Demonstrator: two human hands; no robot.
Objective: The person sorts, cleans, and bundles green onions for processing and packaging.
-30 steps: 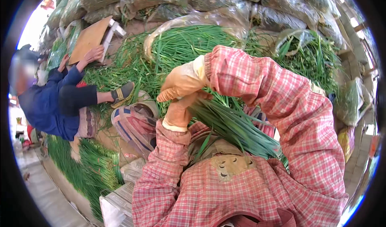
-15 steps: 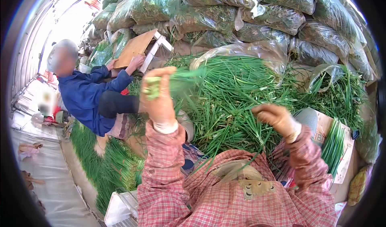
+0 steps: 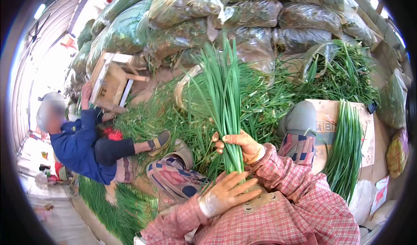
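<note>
Orange-gloved right hand (image 3: 242, 146): fingers curled round the lower part of the green bundle (image 3: 226, 101), thumb across the front, firm hold.
Left hand (image 3: 228, 191): also gloved, fingers extended and slightly apart, over the cut end of the bundle just below the right hand; cannot tell if the palm presses on the stalks.
Bundle position: centre of view, long flat leaves, near upright, tips fanned out a little and blurred, in front of the wearer's chest.
Sleeves (image 3: 299, 175): red-and-white check, matching the top.
Legs: patterned trousers (image 3: 297, 149), grey knee cover (image 3: 299, 118) on the right.
Loose greens (image 3: 173, 123): heaped on the floor between and beyond the legs.
Cardboard (image 3: 368, 127): flat, right of the right knee, with sorted leaves (image 3: 345, 149) lying along it.
Floor bundles (image 3: 130, 214): lower left, pale ends toward the wearer.
Co-worker (image 3: 78, 151): left side, blue jacket, seated, one hand (image 3: 87, 92) on a wooden stool (image 3: 114, 84) tipped so its underside shows.
Open plastic bag (image 3: 323, 54): upper right, greens spilling out.
Stuffed sacks (image 3: 256, 14): clear plastic, stacked along the back.
Yellowish sack (image 3: 397, 153): far right edge.
</note>
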